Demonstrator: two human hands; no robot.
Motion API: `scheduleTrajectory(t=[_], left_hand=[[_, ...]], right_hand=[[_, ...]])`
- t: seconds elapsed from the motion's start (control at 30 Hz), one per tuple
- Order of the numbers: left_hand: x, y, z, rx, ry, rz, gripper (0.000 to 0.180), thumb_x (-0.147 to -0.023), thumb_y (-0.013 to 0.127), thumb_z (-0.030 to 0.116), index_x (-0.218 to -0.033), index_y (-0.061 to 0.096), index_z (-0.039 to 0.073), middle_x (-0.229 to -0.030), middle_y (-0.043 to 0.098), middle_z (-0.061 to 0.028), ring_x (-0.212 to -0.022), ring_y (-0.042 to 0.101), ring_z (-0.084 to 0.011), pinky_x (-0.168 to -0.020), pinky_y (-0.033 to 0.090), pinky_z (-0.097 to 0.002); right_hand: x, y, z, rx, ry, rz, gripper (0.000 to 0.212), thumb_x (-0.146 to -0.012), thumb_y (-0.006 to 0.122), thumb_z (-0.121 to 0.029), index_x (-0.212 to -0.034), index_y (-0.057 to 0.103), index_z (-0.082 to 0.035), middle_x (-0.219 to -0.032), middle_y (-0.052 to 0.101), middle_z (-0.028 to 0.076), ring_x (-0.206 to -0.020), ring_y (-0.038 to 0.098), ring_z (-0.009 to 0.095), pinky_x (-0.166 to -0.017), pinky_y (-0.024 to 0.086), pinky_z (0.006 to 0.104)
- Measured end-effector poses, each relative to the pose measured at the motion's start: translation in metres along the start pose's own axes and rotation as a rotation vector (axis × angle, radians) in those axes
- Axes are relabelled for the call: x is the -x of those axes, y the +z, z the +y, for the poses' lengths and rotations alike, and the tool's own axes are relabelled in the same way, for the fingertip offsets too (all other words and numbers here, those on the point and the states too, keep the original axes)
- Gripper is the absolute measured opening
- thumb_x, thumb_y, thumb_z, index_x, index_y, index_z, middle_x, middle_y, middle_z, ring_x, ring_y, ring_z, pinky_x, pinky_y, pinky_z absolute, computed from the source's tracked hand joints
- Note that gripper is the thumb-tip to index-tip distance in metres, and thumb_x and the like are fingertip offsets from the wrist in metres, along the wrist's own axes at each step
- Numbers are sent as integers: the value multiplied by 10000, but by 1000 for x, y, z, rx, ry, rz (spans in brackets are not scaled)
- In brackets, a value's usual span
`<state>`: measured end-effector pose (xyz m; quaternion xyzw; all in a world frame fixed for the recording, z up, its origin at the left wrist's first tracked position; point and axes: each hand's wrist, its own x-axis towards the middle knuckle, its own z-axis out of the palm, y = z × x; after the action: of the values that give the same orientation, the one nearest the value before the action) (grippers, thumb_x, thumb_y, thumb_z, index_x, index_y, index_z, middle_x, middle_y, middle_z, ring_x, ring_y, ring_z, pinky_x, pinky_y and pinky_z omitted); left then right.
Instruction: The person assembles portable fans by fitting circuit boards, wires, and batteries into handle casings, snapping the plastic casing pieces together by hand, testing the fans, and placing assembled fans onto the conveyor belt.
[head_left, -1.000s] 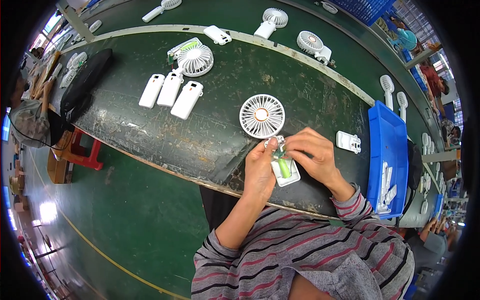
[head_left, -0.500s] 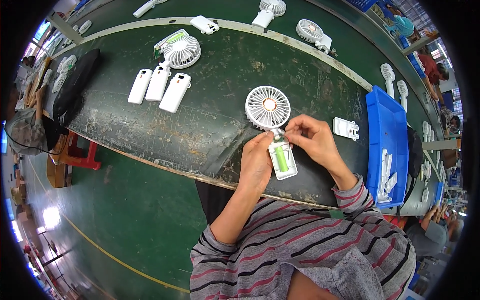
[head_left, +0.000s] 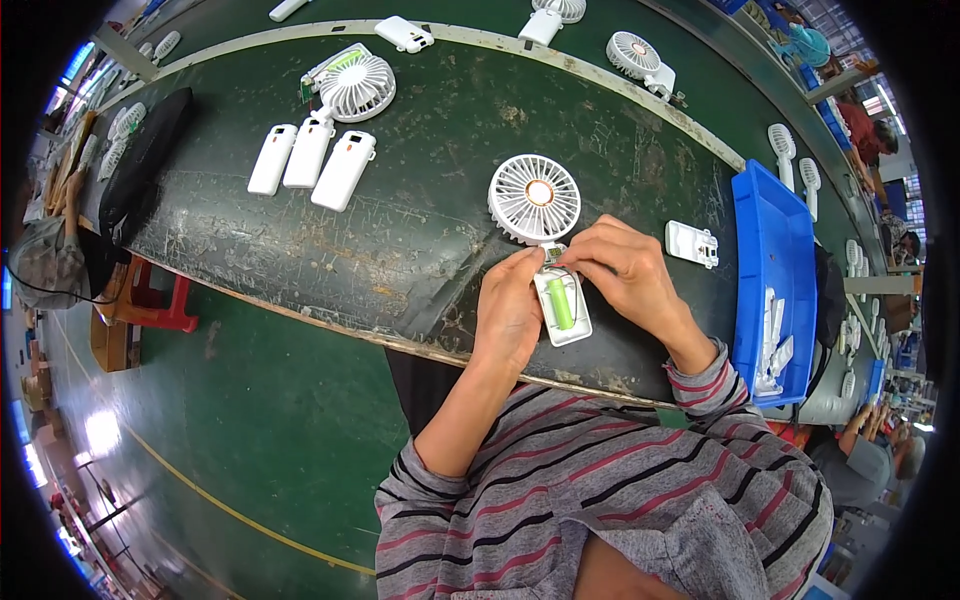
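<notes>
A white handheld fan [head_left: 535, 198] with a round grille lies on the bench in front of me, its handle pointing toward me. The handle's back is off; in the open shell [head_left: 573, 334] sit a green cylindrical battery [head_left: 560, 304] and thin dark wires. My left hand [head_left: 508, 312] grips the handle's left side and upper end, thumb by the neck. At that same neck, the fingertips of my right hand [head_left: 625, 272] are pinched together beside a small circuit board [head_left: 553, 254]. What lies between those fingertips is too small to make out.
A white handle cover [head_left: 691, 244] lies right of my hands, beside a blue bin [head_left: 775, 200] with white plastic parts. Further left rest several white covers [head_left: 343, 172] and another opened fan [head_left: 357, 87]. More fans [head_left: 640, 58] lie beyond the pale strip.
Most of the scene sits slightly higher in the picture. My right fingers have shifted at the neck, where the small circuit board now shows. The left hand keeps its hold.
</notes>
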<state>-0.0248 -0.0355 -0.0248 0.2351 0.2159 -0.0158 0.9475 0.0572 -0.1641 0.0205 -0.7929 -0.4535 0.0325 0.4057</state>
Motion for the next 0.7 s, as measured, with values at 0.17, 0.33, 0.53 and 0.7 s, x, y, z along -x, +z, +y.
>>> scheduleTrajectory(t=[0.17,0.33,0.53,0.7], left_hand=[[0,0,0,24,19,29,170,-905,464,109,-925,547,-37,-876,576,-81,-753,561,-110,-668,474,-258],[2,0,0,32,-20,12,173,-907,471,123,-937,552,-27,-859,581,-63,-744,569,-109,-668,475,-252],[4,-2,4,-59,-29,-67,154,-887,514,91,-982,562,-21,-861,602,-48,-747,583,-102,-675,481,-251],[4,-5,2,-64,-37,-91,171,-879,525,60,-1026,556,-21,-883,607,-50,-763,586,-99,-681,482,-247]], right_hand=[[-3,-3,-5,95,-116,-62,139,-660,642,29,-795,633,-1,-759,602,101,-720,556,264,-628,461,340],[-3,-6,-5,96,-139,-115,158,-647,654,32,-800,630,-4,-770,601,99,-727,559,260,-625,465,342],[-3,-3,-1,74,-75,-106,144,-685,648,10,-828,640,-3,-747,612,95,-699,568,234,-612,469,308],[3,-4,7,-502,578,-120,94,-779,657,-60,-830,632,16,-716,606,-3,-640,519,30,-573,426,205]])
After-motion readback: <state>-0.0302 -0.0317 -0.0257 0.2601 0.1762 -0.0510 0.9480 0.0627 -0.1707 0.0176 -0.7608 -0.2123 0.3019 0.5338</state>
